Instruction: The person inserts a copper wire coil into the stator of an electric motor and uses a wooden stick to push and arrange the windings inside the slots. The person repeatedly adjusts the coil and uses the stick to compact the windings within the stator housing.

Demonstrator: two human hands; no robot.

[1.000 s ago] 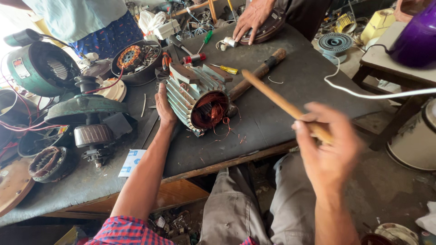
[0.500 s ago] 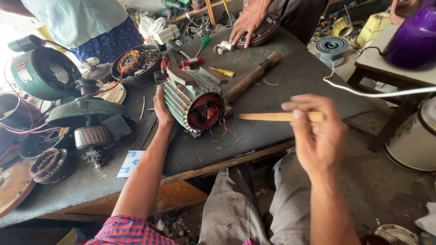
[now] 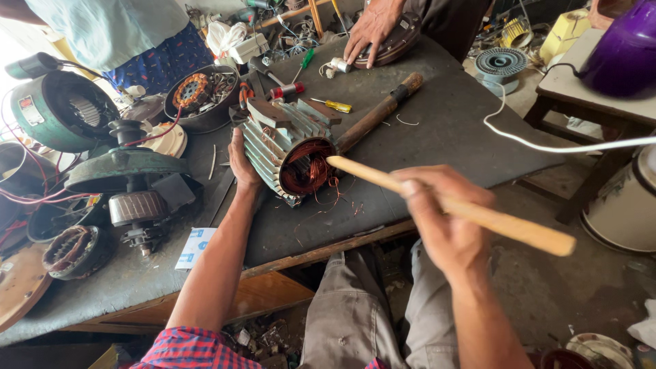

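A finned grey motor stator housing (image 3: 281, 137) lies on its side on the dark workbench (image 3: 437, 130), its open end showing copper windings (image 3: 306, 169). My left hand (image 3: 241, 162) presses flat against the housing's left side. My right hand (image 3: 443, 219) grips a long wooden stick (image 3: 509, 224) near its middle; the stick's tip rests at the rim of the open end, by the windings. A dark rod with a wooden end (image 3: 380, 113) lies behind the housing, touching it.
Another person's hand (image 3: 369, 31) rests on a round part at the bench's far edge. Screwdrivers (image 3: 332, 105), a green motor body (image 3: 58, 109), loose stators (image 3: 72, 249) and a winding in a bowl (image 3: 195, 92) crowd the left. A white cable (image 3: 547, 145) crosses right, by a purple object (image 3: 625, 48).
My right hand has swung the stick from pointing up and away to level, then brought its tip down against the housing's open end. The left hand stayed on the housing.
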